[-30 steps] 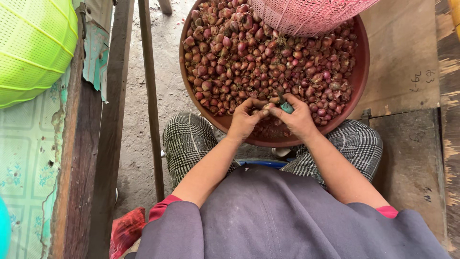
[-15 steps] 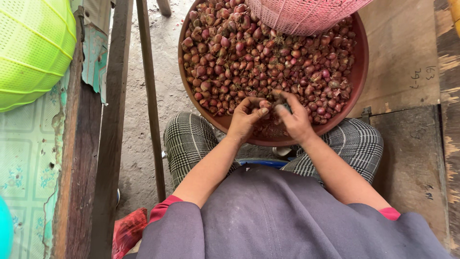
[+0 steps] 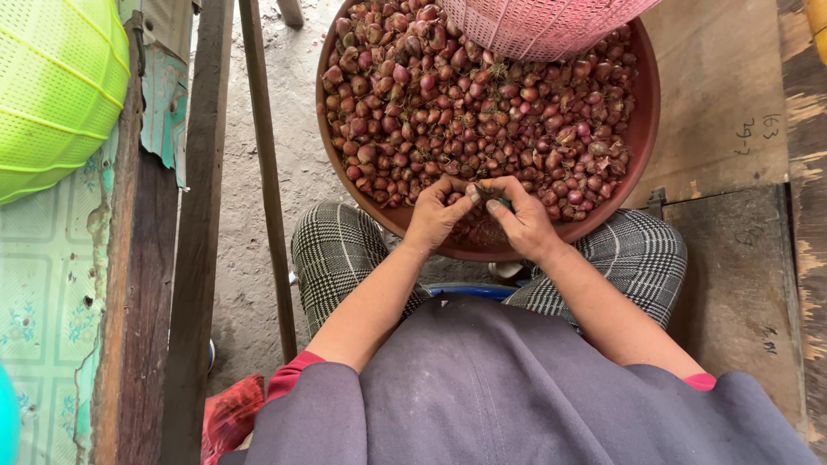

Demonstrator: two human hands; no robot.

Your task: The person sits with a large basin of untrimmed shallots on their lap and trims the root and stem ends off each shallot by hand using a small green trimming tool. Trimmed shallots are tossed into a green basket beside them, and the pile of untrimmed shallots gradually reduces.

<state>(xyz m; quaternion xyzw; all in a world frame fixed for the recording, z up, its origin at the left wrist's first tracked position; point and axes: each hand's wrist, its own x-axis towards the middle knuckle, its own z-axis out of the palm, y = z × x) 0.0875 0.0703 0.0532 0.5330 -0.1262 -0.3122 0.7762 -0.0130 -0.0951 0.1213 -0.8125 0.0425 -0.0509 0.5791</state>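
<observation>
We pinch one shallot (image 3: pixel 482 191) between left hand (image 3: pixel 438 217) and right hand (image 3: pixel 527 226) at the basin's (image 3: pixel 648 129) near edge — best kept low, fingertips tight.

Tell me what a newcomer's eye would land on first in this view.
First, the big round reddish-brown basin heaped with small purple-red shallots, resting against the person's knees at top centre. Next, the left hand and right hand, meeting at the basin's near rim, fingertips pinched together over one shallot. The pink mesh basket over the far rim and the lime-green basket at upper left add the brightest colours.
</observation>
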